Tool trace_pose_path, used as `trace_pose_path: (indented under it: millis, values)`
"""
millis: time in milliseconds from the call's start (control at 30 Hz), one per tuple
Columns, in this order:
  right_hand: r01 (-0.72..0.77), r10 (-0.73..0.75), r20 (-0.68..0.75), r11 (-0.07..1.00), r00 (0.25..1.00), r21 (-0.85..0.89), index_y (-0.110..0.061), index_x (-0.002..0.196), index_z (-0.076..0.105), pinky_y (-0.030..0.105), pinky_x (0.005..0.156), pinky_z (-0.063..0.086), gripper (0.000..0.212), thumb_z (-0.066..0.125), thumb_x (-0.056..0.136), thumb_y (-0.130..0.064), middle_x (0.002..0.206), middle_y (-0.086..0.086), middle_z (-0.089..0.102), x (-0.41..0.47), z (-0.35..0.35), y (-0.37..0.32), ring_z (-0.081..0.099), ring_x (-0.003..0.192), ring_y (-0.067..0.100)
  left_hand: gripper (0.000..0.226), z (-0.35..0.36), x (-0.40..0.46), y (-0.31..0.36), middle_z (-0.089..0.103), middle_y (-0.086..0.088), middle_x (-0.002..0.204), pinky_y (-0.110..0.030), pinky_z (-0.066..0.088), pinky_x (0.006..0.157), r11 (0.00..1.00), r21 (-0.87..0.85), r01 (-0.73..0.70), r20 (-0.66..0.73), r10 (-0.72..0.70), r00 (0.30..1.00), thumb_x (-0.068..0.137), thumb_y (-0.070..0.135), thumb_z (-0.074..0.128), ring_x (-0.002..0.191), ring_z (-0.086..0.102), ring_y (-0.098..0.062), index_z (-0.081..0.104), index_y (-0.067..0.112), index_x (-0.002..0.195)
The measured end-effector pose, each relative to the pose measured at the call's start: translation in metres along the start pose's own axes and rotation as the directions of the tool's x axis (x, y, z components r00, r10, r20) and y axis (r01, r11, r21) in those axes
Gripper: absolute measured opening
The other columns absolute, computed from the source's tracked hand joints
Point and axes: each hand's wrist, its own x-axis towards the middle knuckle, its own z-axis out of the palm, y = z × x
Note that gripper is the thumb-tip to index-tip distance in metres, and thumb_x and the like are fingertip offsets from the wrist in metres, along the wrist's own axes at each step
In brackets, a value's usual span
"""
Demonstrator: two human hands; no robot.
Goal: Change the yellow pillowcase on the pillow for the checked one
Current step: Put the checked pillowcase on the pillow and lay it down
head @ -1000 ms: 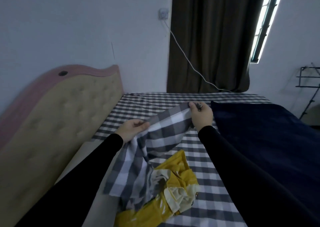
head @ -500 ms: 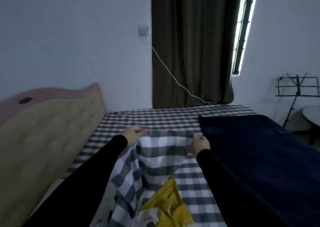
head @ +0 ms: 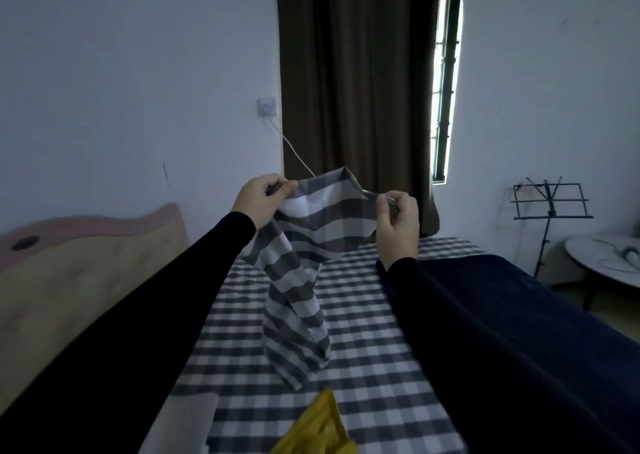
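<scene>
The grey-and-white checked pillowcase (head: pixel 304 280) hangs in the air above the bed, held up by its top edge. My left hand (head: pixel 263 201) pinches the left corner of that edge and my right hand (head: pixel 398 225) pinches the right corner, so the cloth droops between and below them. Its lower end dangles just over the checked bedsheet (head: pixel 363 384). The yellow pillowcase (head: pixel 318 429) lies crumpled on the sheet at the bottom of the view, only partly visible. A pale corner, perhaps of the pillow (head: pixel 183 422), shows at the lower left.
A padded beige headboard (head: pixel 79 280) with a pink rim stands to the left. A dark blue blanket (head: pixel 536 332) covers the bed's right side. Behind are a dark curtain (head: pixel 353 90), a wall socket (head: pixel 267 107) with a white cable, a music stand (head: pixel 550 204) and a round table (head: pixel 609 263).
Both hands have lifted the checked pillowcase from the bed up into the air. My view has tilted upward, so the yellow pillowcase has dropped to the bottom edge.
</scene>
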Motion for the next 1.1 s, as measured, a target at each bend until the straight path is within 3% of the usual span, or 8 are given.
trace_pose_path:
  millis: [167, 267, 333, 400, 467, 533, 733, 1100]
  values:
    - [-0.109, 0.212, 0.221, 0.91, 0.952, -0.401, -0.01, 0.083, 0.056, 0.025, 0.065, 0.043, 0.02, 0.052, 0.096, -0.025, 0.082, 0.006, 0.059, -0.082, -0.062, 0.053, 0.055, 0.076, 0.017, 0.026, 0.027, -0.112, -0.048, 0.067, 0.005, 0.076, -0.016, 0.043, 0.061, 0.977, 0.115, 0.178, 0.231, -0.2, 0.952, 0.094, 0.036, 0.057, 0.074, 0.06, -0.013, 0.07, 0.016, 0.085]
    - [-0.229, 0.516, 0.327, 0.747, 0.792, -0.624, -0.012, 0.079, 0.059, 0.032, 0.062, 0.047, 0.019, 0.054, 0.092, -0.024, 0.081, 0.009, 0.064, -0.139, -0.102, 0.079, 0.061, 0.075, 0.025, 0.043, 0.044, -0.191, -0.093, 0.059, 0.005, 0.073, -0.029, 0.048, 0.063, 0.896, 0.286, 0.341, 0.402, -0.435, 0.806, 0.088, 0.055, 0.055, 0.069, 0.058, -0.015, 0.071, 0.015, 0.091]
    - [-0.186, 0.729, 0.41, 0.584, 0.548, -0.79, -0.018, 0.083, 0.064, 0.032, 0.071, 0.048, 0.019, 0.052, 0.092, -0.03, 0.098, 0.006, 0.067, -0.18, -0.116, 0.093, 0.062, 0.085, 0.023, 0.05, 0.055, -0.248, -0.12, 0.055, -0.003, 0.071, -0.03, 0.042, 0.058, 0.816, 0.436, 0.379, 0.509, -0.571, 0.645, 0.085, 0.063, 0.054, 0.064, 0.056, -0.019, 0.069, 0.015, 0.087]
    - [0.115, 0.87, 0.44, 0.425, 0.222, -0.898, -0.016, 0.101, 0.065, 0.031, 0.081, 0.047, 0.028, 0.05, 0.093, -0.038, 0.12, 0.006, 0.062, -0.224, -0.12, 0.107, 0.059, 0.099, 0.023, 0.045, 0.063, -0.306, -0.136, 0.055, 0.001, 0.073, -0.025, 0.038, 0.06, 0.754, 0.545, 0.366, 0.568, -0.653, 0.5, 0.084, 0.063, 0.056, 0.066, 0.055, -0.014, 0.066, 0.019, 0.082]
    - [0.281, 0.927, 0.371, 0.37, -0.05, -0.885, -0.011, 0.102, 0.063, 0.029, 0.077, 0.047, 0.03, 0.057, 0.089, -0.038, 0.124, 0.01, 0.062, -0.269, -0.119, 0.117, 0.058, 0.086, 0.019, 0.041, 0.069, -0.358, -0.147, 0.054, 0.004, 0.078, -0.023, 0.039, 0.064, 0.711, 0.602, 0.364, 0.594, -0.703, 0.392, 0.083, 0.062, 0.058, 0.073, 0.054, -0.012, 0.063, 0.021, 0.083]
    - [0.265, 0.942, 0.279, 0.321, -0.185, -0.909, -0.009, 0.118, 0.058, 0.028, 0.077, 0.048, 0.046, 0.063, 0.087, -0.042, 0.12, 0.008, 0.062, -0.308, -0.116, 0.124, 0.059, 0.08, 0.016, 0.042, 0.07, -0.397, -0.155, 0.061, 0.006, 0.089, -0.026, 0.049, 0.076, 0.677, 0.644, 0.356, 0.598, -0.736, 0.316, 0.08, 0.064, 0.058, 0.083, 0.058, -0.012, 0.067, 0.024, 0.09]
    - [0.21, 0.839, 0.504, 0.54, -0.203, -0.815, -0.011, 0.132, 0.054, 0.034, 0.1, 0.043, 0.047, 0.048, 0.096, -0.042, 0.14, 0.007, 0.05, -0.377, -0.063, 0.117, 0.051, 0.123, 0.025, 0.032, 0.046, -0.463, -0.174, 0.062, 0.005, 0.102, -0.024, 0.046, 0.085, 0.638, 0.562, 0.527, 0.538, -0.765, 0.353, 0.087, 0.05, 0.061, 0.095, 0.058, -0.012, 0.069, 0.023, 0.102]
    - [0.08, 0.662, 0.731, 0.748, -0.168, -0.659, -0.018, 0.117, 0.062, 0.03, 0.092, 0.044, 0.033, 0.052, 0.094, -0.039, 0.123, 0.004, 0.06, -0.445, 0.068, 0.081, 0.056, 0.111, 0.022, 0.037, -0.045, -0.507, -0.233, 0.069, -0.006, 0.103, -0.03, 0.045, 0.085, 0.457, 0.383, 0.803, 0.255, -0.888, 0.384, 0.092, 0.043, 0.057, 0.097, 0.062, -0.022, 0.069, 0.01, 0.102]
